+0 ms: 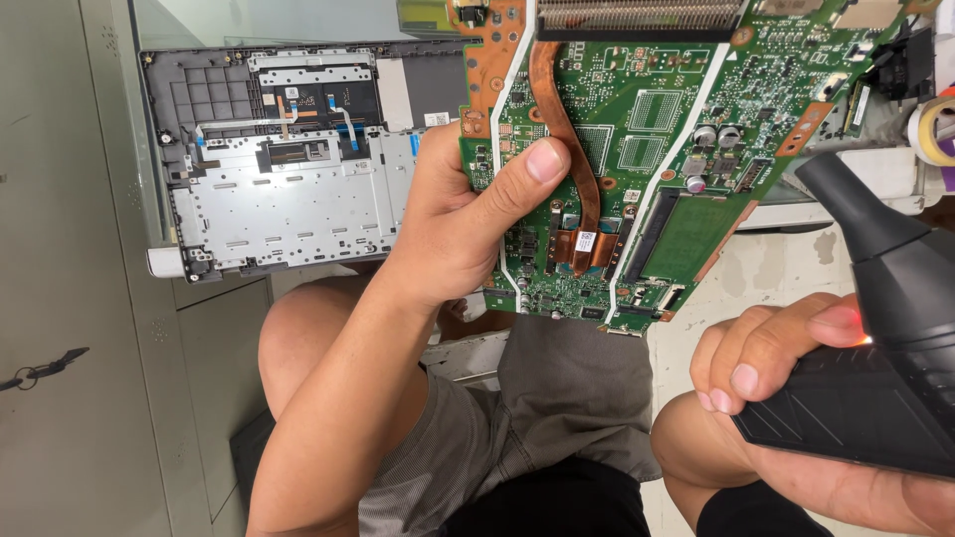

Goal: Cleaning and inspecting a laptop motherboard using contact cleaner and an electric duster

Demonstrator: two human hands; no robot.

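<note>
The left hand grips a green circuit board by its edge, thumb pressed across its face. The right hand clasps a black blower just below the board. Beyond the left hand's knuckles lies an opened laptop shell.

A grey-green metal cabinet is seen along the left, with a small dark latch fixed on its door. A pale, stained floor is shown under the work area. A glass-topped surface is lit evenly by soft, diffuse light.
</note>
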